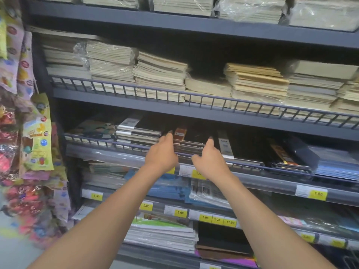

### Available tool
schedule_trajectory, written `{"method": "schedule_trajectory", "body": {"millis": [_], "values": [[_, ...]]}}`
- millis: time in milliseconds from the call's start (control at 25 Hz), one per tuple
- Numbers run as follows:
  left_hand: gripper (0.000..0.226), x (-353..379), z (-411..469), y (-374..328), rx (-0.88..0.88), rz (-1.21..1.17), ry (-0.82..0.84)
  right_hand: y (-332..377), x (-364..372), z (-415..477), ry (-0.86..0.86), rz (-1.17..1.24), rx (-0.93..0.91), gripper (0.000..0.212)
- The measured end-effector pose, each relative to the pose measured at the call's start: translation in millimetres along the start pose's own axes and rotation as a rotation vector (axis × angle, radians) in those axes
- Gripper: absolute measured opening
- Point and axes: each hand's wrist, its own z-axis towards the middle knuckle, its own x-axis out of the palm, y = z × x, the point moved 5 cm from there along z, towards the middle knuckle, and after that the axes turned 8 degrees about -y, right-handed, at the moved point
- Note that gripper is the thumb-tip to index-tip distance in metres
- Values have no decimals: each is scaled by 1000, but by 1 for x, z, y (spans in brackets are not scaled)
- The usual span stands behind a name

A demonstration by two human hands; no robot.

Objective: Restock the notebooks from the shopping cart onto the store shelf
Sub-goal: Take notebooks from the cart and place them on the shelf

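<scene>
A stack of dark notebooks (191,141) with a brown label lies on the middle shelf (120,152) behind a low wire rail. My left hand (162,153) presses against the stack's left side, fingers stretched over the rail. My right hand (208,160) holds the stack's right front corner, fingers curled on its edge. Both hands flank the same stack. The shopping cart is out of view.
More dark notebooks (244,150) lie to the right and striped ones (138,133) to the left. Beige paper stacks (161,76) fill the shelf above. Price tags (317,194) line the lower shelves. Colourful packets (37,136) hang at the left.
</scene>
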Motion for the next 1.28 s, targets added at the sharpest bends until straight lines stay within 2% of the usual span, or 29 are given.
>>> {"method": "schedule_trajectory", "body": {"millis": [160,360,560,840,1080,1280], "values": [[80,-7,-1,-4,-31,48,41,-1,-4,-4,27,-64,-32,82],[76,-2,7,-3,-54,62,36,-3,0,6,60,-165,-92,83],[75,9,7,1,-5,75,-19,-8,1,10,-2,-158,-75,76],[72,-7,7,-1,10,15,17,-4,-6,14,74,-213,-32,73],[71,-11,6,3,6,-45,23,-6,-4,16,75,-152,-6,70],[71,-8,5,7,-28,-100,5,-3,-4,6,66,-81,1,77]]}}
